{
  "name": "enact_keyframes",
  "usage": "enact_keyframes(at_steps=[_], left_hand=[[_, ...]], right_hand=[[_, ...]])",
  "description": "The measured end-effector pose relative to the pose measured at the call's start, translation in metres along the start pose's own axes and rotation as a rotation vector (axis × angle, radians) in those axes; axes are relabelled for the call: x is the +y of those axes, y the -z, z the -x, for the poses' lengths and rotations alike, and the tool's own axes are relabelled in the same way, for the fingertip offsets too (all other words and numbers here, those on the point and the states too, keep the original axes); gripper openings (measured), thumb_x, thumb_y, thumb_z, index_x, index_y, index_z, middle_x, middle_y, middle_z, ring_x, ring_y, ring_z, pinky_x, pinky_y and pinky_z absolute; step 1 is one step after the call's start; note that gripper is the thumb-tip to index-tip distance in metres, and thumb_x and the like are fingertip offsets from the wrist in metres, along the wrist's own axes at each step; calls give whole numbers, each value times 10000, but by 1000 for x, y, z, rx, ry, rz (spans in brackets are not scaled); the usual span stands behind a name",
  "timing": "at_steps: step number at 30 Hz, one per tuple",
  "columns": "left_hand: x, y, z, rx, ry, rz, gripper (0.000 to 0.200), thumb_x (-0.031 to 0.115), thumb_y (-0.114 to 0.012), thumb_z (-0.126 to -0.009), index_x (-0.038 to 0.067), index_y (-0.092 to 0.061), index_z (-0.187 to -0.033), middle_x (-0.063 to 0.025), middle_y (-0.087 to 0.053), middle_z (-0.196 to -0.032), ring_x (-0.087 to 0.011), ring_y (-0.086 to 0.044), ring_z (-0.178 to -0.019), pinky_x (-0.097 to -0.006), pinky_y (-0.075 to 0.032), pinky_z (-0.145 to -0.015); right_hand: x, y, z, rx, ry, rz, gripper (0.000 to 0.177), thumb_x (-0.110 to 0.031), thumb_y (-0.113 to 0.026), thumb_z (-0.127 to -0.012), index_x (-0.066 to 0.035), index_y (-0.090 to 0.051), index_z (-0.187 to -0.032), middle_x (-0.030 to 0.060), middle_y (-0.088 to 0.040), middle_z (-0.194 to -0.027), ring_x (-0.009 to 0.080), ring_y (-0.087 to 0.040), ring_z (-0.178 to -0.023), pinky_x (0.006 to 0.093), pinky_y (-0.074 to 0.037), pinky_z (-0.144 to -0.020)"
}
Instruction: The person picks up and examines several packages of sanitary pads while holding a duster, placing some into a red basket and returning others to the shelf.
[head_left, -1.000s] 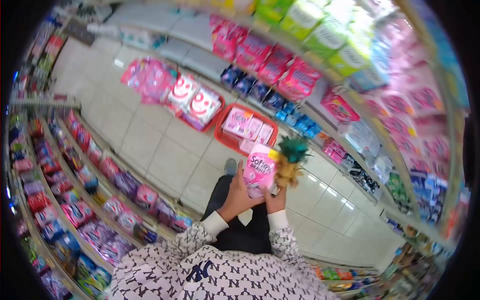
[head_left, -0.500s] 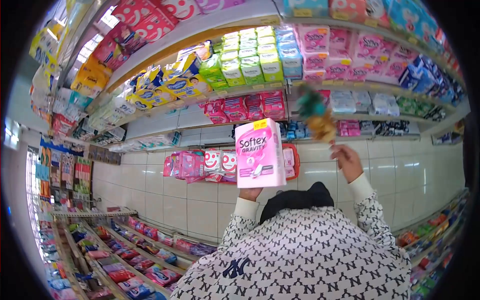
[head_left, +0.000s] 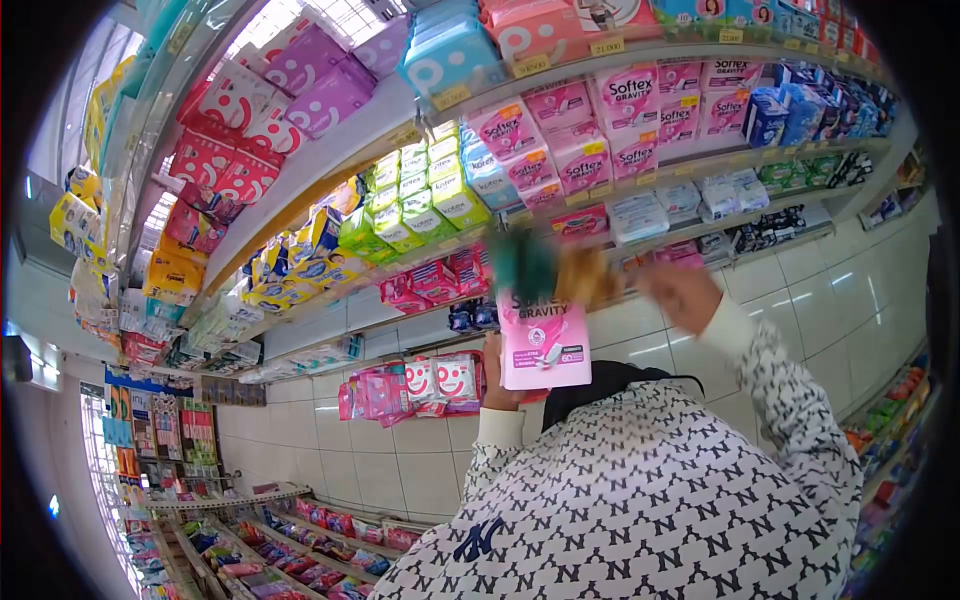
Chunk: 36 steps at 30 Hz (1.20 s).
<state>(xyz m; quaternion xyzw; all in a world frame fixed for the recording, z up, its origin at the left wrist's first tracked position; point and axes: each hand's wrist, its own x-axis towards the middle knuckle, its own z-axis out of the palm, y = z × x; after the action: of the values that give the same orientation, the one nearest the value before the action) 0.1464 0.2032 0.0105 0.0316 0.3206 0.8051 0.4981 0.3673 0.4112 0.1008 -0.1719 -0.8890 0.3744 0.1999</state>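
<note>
My left hand [head_left: 497,378] grips a pink and white Softex Gravity pack [head_left: 545,345] upright at its lower left side. My right hand [head_left: 682,296], blurred by motion, is closed round the handle end of a feather duster [head_left: 545,268] with green and golden-brown feathers. The duster's feathers pass in front of the top of the pack and partly cover its printed name. Both hands are before the shelves, the right one farther right and higher.
Shelves [head_left: 620,50] of pink Softex packs, green Kotex packs [head_left: 420,200] and yellow diaper packs [head_left: 300,265] curve ahead. Below, packs with smiling faces [head_left: 440,380] stand low over the tiled floor [head_left: 370,470]. More shelves [head_left: 300,550] are at the lower left.
The duster has swung left from beside the pack to in front of its top. My right hand has moved left and up with it. The view has turned, shifting the shelves.
</note>
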Motion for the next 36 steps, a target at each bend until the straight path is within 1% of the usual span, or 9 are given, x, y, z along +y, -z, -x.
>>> enact_keyframes(at_steps=[4,9,14,16,19,25,29,34,36], left_hand=[[-23,-16,-17,-64,-26,-238,474,360,-407,-959,-9,-494,-1244,-157,-605,-1159,-238,-621,-1024,-374,-521,-887],[-41,-14,-11,-40,-180,-446,561,445,-363,-969,3,-447,-1303,-170,-579,-1211,-262,-598,-1080,-405,-498,-932],[-38,-39,-23,-53,-322,-822,403,320,-464,-962,7,-539,-1205,-106,-646,-1068,-191,-639,-955,-339,-545,-795],[-51,-44,-27,-8,-59,-373,635,456,-431,-963,21,-326,-1414,-165,-491,-1328,-240,-516,-1194,-370,-412,-1025],[-57,-47,-45,-6,-115,-518,764,465,-531,-909,70,-190,-1468,-136,-419,-1376,-230,-489,-1212,-352,-403,-1028],[-40,-33,-39,-72,-15,-310,657,331,-584,-849,-30,-362,-1350,-173,-567,-1237,-296,-593,-1108,-423,-486,-965],[-46,-14,-34,-3,2,-117,651,336,-597,-833,-18,-387,-1337,-172,-579,-1217,-295,-603,-1086,-423,-502,-937],[-55,-7,-27,73,-28,131,643,342,-613,-813,-3,-419,-1320,-172,-593,-1191,-295,-615,-1058,-422,-521,-903],[-58,-21,-22,14,-5,237,607,315,-607,-814,25,-422,-1314,-157,-577,-1200,-297,-616,-1033,-424,-528,-882]], right_hand=[[30,13,-10,39,316,185,161,-155,-560,-907,-46,-657,-976,124,-615,-729,245,-624,-651,342,-490,-618],[66,49,-61,328,-284,-298,301,-290,-532,-969,-13,-639,-1019,19,-604,-830,92,-567,-718,265,-494,-701],[61,-39,-44,148,-247,-844,275,-260,-521,-981,-30,-592,-1114,-15,-562,-887,57,-499,-833,222,-429,-787],[58,-62,-56,384,-210,-810,257,-244,-507,-988,-36,-574,-1123,-13,-560,-926,49,-490,-858,217,-423,-789],[57,-64,-54,387,-311,-989,229,-216,-487,-998,-35,-540,-1127,4,-563,-1001,61,-482,-944,214,-400,-853],[54,-54,-41,7,33,-873,266,-176,-560,-952,-50,-559,-1186,-13,-608,-935,57,-533,-711,235,-468,-631],[32,22,-19,-260,58,-534,170,-127,-594,-919,-39,-672,-1042,53,-645,-823,136,-612,-740,265,-490,-706],[118,16,-21,-181,53,-262,185,-169,-630,-883,-92,-682,-1043,138,-663,-879,283,-613,-710,326,-499,-669],[145,18,-35,77,-218,-278,170,-130,-622,-888,-70,-682,-1035,137,-656,-845,213,-621,-722,311,-485,-676]])
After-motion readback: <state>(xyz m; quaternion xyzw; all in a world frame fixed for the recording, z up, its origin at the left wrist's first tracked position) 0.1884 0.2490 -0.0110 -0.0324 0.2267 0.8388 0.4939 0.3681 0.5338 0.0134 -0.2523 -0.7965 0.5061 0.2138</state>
